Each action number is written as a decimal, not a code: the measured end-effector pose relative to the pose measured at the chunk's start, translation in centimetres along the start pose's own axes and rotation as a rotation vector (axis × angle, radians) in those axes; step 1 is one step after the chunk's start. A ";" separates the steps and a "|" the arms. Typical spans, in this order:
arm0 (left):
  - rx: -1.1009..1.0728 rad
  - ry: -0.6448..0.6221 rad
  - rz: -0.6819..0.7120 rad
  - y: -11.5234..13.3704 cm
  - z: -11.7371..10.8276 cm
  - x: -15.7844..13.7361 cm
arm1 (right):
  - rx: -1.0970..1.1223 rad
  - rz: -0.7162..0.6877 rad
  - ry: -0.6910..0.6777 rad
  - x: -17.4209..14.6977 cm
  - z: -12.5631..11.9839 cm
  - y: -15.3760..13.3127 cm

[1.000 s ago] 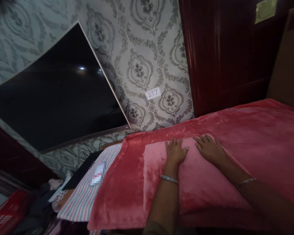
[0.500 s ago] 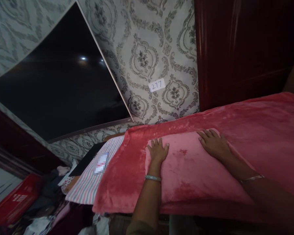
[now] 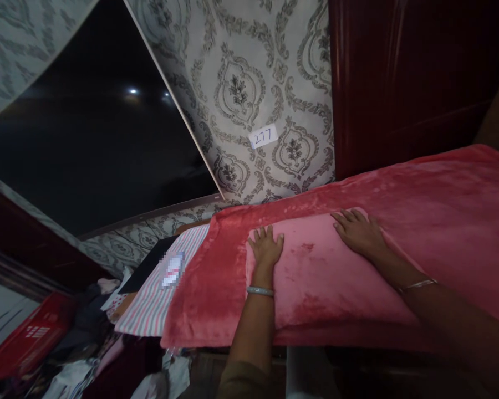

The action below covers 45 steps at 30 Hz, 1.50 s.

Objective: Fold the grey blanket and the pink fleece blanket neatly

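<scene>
A folded pink plush cloth [image 3: 307, 277] lies on top of a larger red-pink plush blanket [image 3: 203, 282]. My left hand [image 3: 266, 247] rests flat on the folded cloth's far left corner, fingers spread, a bracelet on the wrist. My right hand [image 3: 357, 233] lies flat with stretched fingers on its far right corner; that wrist also wears a thin bangle. Neither hand grips anything. The folded cloth looks smooth, with a few darker red patches in its pile.
Left of the blanket are a striped cloth [image 3: 149, 310] and a blurred small item [image 3: 172, 270]. A dark television screen [image 3: 108, 133] leans in view before a patterned wall. A red basket [image 3: 29, 332] and heaped clothes [image 3: 87, 327] stand lower left. A numbered paper [image 3: 263, 136] is on the wall.
The view has tilted slightly, so the blanket, cloth and hands sit a little higher. Both hands stay flat on the same corners of the folded cloth.
</scene>
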<state>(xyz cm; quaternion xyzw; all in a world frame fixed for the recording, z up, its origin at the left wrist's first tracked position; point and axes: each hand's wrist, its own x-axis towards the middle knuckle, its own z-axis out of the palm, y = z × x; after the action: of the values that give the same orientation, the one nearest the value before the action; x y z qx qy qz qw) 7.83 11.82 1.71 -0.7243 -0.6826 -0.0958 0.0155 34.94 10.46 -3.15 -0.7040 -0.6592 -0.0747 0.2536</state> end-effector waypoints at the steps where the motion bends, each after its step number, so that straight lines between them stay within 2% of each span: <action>1: -0.003 -0.004 -0.002 0.0 0.0 0.0 | 0.004 0.005 -0.012 0.1 -0.1 0.0; 7: -0.028 -0.025 0.004 0.0 0.0 0.0 | -0.008 -0.025 -0.105 0.9 -2.4 -1.3; 11: -0.021 -0.010 0.010 0.0 0.0 -0.1 | 0.053 -0.251 -0.179 -0.4 -2.9 -4.0; 14: -0.020 -0.016 0.013 0.0 -0.1 -0.1 | 0.144 -0.458 -0.301 -2.7 -2.0 -5.4; 16: -0.022 -0.021 0.015 0.0 -0.1 -0.1 | 0.197 -0.515 -0.327 -4.0 -1.2 -5.7; 19: -0.025 -0.026 0.017 0.0 -0.1 -0.1 | 0.214 -0.490 -0.317 -4.8 -0.9 -5.5; 24: -0.029 -0.032 0.003 0.0 -0.2 0.0 | 0.266 -0.474 -0.306 -4.7 -1.5 -4.8; 28: -0.041 -0.039 0.006 0.0 -0.3 0.0 | 0.432 -0.484 -0.206 -4.9 -1.8 -4.1; 33: -0.047 -0.030 0.009 -0.1 -0.2 0.1 | 0.578 -0.386 -0.074 -5.3 -2.0 -4.2; 39: -0.045 -0.032 0.003 -0.2 0.0 0.1 | 0.452 -0.534 -0.090 -5.4 -1.8 -4.3; 45: -0.043 -0.025 0.014 -0.2 -0.2 0.1 | 0.486 -0.451 -0.026 -5.5 -1.9 -4.5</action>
<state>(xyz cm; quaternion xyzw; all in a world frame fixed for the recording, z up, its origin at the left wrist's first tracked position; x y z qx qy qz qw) 7.63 11.88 1.93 -0.7305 -0.6754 -0.1013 -0.0078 30.35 4.71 -2.80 -0.4600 -0.8001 0.0397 0.3829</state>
